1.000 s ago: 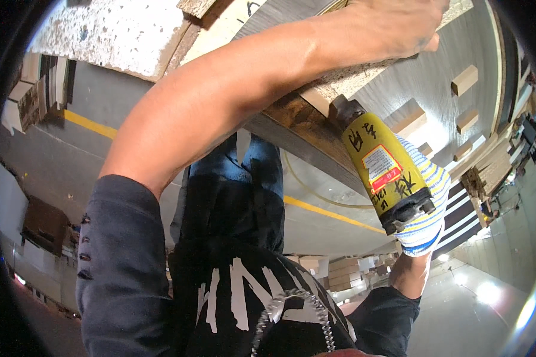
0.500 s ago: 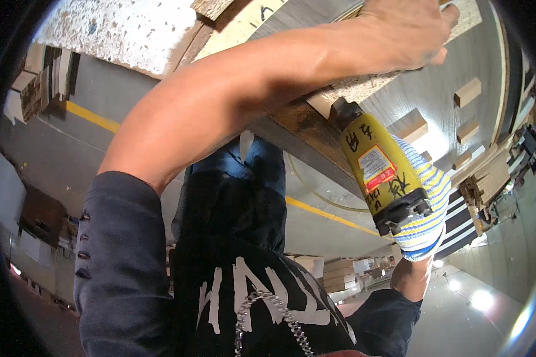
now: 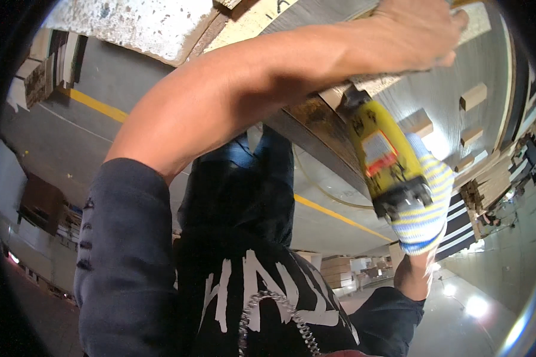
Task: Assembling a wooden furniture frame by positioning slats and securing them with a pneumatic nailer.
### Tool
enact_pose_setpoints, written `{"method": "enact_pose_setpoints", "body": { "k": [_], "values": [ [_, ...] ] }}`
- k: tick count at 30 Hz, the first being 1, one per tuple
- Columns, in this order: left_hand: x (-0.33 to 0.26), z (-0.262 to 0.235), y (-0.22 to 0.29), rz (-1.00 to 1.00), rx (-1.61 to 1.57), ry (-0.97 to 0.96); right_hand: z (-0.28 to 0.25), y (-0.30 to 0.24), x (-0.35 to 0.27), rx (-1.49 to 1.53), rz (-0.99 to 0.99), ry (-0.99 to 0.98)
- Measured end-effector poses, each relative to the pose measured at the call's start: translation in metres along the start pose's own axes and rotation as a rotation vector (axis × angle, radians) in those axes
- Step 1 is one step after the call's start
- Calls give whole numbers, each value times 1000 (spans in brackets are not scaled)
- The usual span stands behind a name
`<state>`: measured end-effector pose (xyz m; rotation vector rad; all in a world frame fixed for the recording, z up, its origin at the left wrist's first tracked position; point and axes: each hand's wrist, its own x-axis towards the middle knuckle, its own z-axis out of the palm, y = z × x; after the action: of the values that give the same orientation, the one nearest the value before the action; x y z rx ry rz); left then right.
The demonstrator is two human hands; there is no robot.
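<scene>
My bare left hand [image 3: 420, 35] reaches across to the upper right, its fingers curled down over a pale chipboard strip [image 3: 476, 27]. The hand hides much of that strip. In a striped knit glove, my right hand [image 3: 426, 196] grips a yellow handheld power tool [image 3: 376, 140] with black ends. The tool looks like a nail gun, though its handle is hidden behind its body. Its upper black end is close to the strip's near end, under my left forearm; whether they touch, I cannot tell. Below the strip lies a grey wood-grain panel [image 3: 393, 101].
Several small wooden blocks, one a pale block [image 3: 473, 97], stand on the panel. A paint-spattered white board [image 3: 131, 27] fills the upper left. Stacked boards [image 3: 33, 83] stand farther left. A yellow line [image 3: 95, 106] crosses the grey floor.
The tool and my gloved right hand have shifted slightly upward and are blurred. My left hand has moved slightly right in the picture, as has the whole scene.
</scene>
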<state>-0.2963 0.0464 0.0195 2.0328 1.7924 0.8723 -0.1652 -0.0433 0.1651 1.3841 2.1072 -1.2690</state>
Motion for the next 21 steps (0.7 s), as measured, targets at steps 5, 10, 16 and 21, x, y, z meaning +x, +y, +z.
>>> {"method": "enact_pose_setpoints", "body": {
  "k": [5, 10, 16, 21],
  "values": [
    [-6, 2, -1, 0, -53, 30, 10, 26, -27, 118, -100, 117],
    [9, -12, 30, -81, -1, -154, 35, 103, -141, 283, 187, 389],
    [-8, 18, 7, 164, 469, 29, 97, 217, -265, 723, 522, 660],
    [-60, 17, 30, 24, 578, -80, 110, 324, -321, 408, 551, 853]
  ]
}}
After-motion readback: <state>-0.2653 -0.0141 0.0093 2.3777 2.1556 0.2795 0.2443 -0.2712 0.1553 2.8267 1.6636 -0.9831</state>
